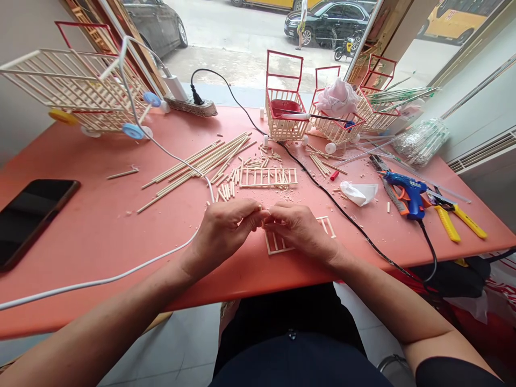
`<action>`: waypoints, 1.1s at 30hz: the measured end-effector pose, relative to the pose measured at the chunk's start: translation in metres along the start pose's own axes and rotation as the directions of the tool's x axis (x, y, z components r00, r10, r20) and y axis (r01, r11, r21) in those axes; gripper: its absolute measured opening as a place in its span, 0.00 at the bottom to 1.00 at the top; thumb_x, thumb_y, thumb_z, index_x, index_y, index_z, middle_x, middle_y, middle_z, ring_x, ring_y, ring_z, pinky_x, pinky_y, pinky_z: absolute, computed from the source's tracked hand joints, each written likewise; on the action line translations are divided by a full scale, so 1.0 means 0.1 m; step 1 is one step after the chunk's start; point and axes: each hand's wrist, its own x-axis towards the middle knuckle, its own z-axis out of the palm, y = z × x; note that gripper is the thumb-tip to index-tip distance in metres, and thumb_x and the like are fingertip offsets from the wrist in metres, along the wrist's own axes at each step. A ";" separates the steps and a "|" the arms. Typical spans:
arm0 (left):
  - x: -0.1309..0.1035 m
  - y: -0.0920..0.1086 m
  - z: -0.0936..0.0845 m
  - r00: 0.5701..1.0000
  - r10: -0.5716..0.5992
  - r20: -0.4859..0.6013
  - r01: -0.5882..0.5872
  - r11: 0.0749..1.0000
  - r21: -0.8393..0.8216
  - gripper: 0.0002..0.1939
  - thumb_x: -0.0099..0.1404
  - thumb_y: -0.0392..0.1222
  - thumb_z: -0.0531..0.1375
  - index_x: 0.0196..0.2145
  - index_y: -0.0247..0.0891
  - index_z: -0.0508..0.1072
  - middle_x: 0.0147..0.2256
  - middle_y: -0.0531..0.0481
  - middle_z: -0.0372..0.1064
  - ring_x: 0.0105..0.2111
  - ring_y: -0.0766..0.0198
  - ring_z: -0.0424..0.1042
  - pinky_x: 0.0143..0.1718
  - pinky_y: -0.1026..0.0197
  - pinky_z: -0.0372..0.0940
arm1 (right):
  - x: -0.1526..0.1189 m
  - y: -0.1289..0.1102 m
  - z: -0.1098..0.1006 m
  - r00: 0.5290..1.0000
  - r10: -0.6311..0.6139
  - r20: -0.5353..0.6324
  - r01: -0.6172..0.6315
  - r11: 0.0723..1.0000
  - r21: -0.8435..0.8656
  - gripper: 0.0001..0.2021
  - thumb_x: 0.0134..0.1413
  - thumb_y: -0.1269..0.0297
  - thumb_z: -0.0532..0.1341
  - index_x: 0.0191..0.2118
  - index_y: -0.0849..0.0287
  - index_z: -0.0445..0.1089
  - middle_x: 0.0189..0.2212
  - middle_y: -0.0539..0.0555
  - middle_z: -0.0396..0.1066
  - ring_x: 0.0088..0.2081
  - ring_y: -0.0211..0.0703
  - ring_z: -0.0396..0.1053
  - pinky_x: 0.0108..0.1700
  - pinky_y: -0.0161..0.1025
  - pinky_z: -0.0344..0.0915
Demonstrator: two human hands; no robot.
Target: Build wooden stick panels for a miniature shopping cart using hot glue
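My left hand (228, 228) and my right hand (302, 228) meet fingertip to fingertip near the table's front edge. Both are closed in a pinch. A tiny pale bit shows between the fingertips, too small and covered to name. Beneath my right hand lies a ladder-like frame of thin wooden sticks (275, 251), partly hidden by it. Just beyond my hands, a second ladder-like wooden frame (268, 186) lies flat. Short cut sticks (226, 191) are scattered to its left, and long wooden sticks (193, 172) lie further left.
A white cable (133, 271) and a black cable (322, 196) cross the pink table (100, 226). To the right are a blue glue gun (409, 191), yellow-handled pliers (447, 223) and crumpled tissue (358, 192). A phone (34, 217) lies left. Small stick-built carts (286, 126) stand behind.
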 end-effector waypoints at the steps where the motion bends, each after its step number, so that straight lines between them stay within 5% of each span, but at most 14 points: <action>1: 0.00 0.00 0.00 1.000 0.003 -0.001 -0.003 1.000 -0.003 0.15 0.74 0.40 0.60 0.28 0.39 0.73 0.25 0.55 0.73 0.25 0.69 0.71 0.30 0.66 0.62 | 0.00 0.00 0.00 1.000 -0.001 -0.002 0.001 1.000 0.000 0.04 0.67 0.67 0.65 0.39 0.58 0.78 0.35 0.51 0.74 0.37 0.38 0.70 0.40 0.33 0.60; 33: 0.00 0.01 -0.03 0.999 -0.028 -0.025 0.028 0.999 0.023 0.10 0.72 0.45 0.63 0.33 0.39 0.78 0.29 0.52 0.79 0.28 0.66 0.75 0.33 0.64 0.65 | 0.01 0.01 -0.06 0.995 -0.084 -0.052 0.086 0.996 0.038 0.04 0.64 0.68 0.67 0.36 0.59 0.76 0.31 0.48 0.72 0.31 0.34 0.67 0.36 0.32 0.60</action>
